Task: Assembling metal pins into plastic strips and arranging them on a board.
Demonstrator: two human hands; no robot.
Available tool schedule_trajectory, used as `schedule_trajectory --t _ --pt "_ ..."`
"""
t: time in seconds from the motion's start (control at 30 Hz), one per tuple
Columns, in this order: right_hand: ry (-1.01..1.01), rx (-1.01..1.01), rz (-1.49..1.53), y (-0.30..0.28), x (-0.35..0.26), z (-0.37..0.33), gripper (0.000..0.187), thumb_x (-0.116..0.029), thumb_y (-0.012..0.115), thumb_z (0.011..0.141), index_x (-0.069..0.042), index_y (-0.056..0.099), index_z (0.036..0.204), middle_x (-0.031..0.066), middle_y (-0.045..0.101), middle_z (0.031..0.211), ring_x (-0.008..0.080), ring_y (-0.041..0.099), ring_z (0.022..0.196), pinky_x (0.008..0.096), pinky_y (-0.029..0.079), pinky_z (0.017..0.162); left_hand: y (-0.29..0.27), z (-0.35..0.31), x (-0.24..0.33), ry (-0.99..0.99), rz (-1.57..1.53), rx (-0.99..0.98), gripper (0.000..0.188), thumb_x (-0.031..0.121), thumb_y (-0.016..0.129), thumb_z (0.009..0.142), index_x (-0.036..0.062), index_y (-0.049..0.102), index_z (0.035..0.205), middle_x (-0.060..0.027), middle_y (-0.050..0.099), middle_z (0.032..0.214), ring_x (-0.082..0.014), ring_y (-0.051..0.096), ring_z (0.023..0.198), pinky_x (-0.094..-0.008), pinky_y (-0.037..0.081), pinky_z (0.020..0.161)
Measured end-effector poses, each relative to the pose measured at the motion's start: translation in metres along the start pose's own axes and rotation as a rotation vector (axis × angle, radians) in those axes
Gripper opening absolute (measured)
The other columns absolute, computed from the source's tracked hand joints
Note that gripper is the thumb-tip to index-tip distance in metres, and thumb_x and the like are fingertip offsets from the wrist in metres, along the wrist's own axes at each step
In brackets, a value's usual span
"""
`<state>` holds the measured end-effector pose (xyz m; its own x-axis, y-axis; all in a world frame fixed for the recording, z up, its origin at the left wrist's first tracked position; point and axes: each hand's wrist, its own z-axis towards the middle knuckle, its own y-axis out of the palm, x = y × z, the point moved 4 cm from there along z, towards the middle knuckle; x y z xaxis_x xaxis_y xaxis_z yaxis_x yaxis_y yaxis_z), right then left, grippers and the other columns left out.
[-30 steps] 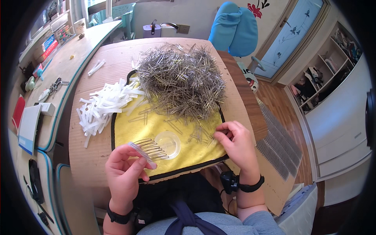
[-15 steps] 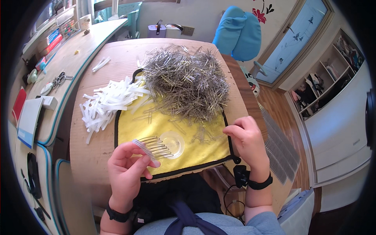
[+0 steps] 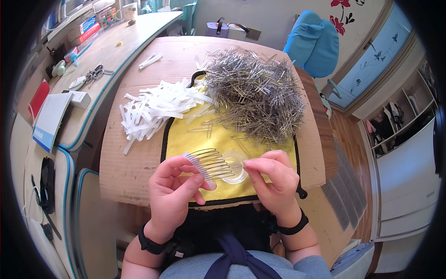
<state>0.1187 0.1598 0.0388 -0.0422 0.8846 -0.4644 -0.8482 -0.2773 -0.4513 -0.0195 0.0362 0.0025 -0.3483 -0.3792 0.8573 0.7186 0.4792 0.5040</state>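
Observation:
My left hand (image 3: 174,183) pinches a white plastic strip (image 3: 199,168) with a row of U-shaped wire pins (image 3: 216,163) standing out of it like a comb's teeth. To its right my right hand (image 3: 274,179) is closed in a pinch on a thin wire pin, mostly hidden by the fingers. The fingertips are a short way from the comb's teeth, not touching them. Below both lies a clear round dish (image 3: 237,176) on a yellow cloth (image 3: 186,139) with black edging. A big heap of loose wire pins (image 3: 255,93) covers the cloth's far part.
A pile of white plastic strips (image 3: 160,107) lies left of the heap, with a few strips (image 3: 150,61) farther back. All rest on a cardboard-topped table (image 3: 125,172). A desk (image 3: 104,56) stands at the left, a blue chair (image 3: 313,44) at the back right. Finished-looking grey comb rows (image 3: 344,186) lie at right.
My right hand has moved left and nearer, from the cloth's right edge to beside the comb-like strip. My left hand still holds the strip. The whole view has shifted.

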Motion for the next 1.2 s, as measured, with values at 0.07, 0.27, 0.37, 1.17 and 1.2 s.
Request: schedule_trajectory --t 0.07,0.27,0.37,1.17,1.2 --pt "-0.092 -0.047 -0.067 0.004 -0.001 0.0 0.023 0.005 0.066 0.061 -0.005 0.061 0.081 0.0051 0.059 0.071 0.0199 0.051 0.062 0.0286 0.04 0.057 0.001 0.0 0.0 -0.001 -0.008 0.001 0.024 -0.005 0.054 0.078 -0.0002 0.049 0.101 -0.0092 0.057 0.088 -0.0196 0.062 0.071 -0.0193 0.048 0.045" --pt "-0.11 -0.097 -0.127 0.007 -0.002 0.002 0.025 0.004 0.067 0.059 -0.006 0.062 0.082 0.0042 0.059 0.069 0.0191 0.05 0.064 0.0276 0.038 0.058 0.0 0.002 -0.001 0.014 0.015 0.023 0.024 -0.003 0.054 0.078 0.0 0.048 0.101 -0.01 0.057 0.088 -0.0186 0.062 0.067 -0.0165 0.044 0.039" --pt "-0.043 -0.043 -0.109 0.003 0.0 -0.001 0.025 0.005 0.067 0.059 -0.006 0.062 0.081 0.0048 0.059 0.07 0.0188 0.05 0.064 0.0273 0.038 0.057 0.0 0.001 0.001 0.027 0.018 0.023 0.025 -0.003 0.054 0.078 -0.0002 0.048 0.102 -0.01 0.057 0.087 -0.0187 0.062 0.067 -0.0165 0.044 0.039" --pt "0.129 0.07 0.388 0.018 -0.012 -0.019 0.022 0.005 0.067 0.067 -0.004 0.052 0.081 0.0084 0.063 0.076 0.016 0.056 0.065 0.0243 0.044 0.057 0.002 0.0 0.001 -0.019 0.057 -0.019 0.022 -0.005 0.055 0.077 -0.0014 0.051 0.098 -0.0084 0.055 0.088 -0.0189 0.063 0.072 -0.0189 0.049 0.043" --pt "0.117 0.069 0.389 0.017 -0.013 -0.019 0.022 0.005 0.067 0.067 -0.005 0.052 0.08 0.0083 0.063 0.075 0.0159 0.056 0.065 0.0243 0.044 0.057 0.002 0.0 0.001 -0.021 0.055 -0.018 0.022 -0.005 0.055 0.077 -0.0013 0.051 0.098 -0.0084 0.055 0.088 -0.0189 0.063 0.072 -0.0189 0.049 0.043"
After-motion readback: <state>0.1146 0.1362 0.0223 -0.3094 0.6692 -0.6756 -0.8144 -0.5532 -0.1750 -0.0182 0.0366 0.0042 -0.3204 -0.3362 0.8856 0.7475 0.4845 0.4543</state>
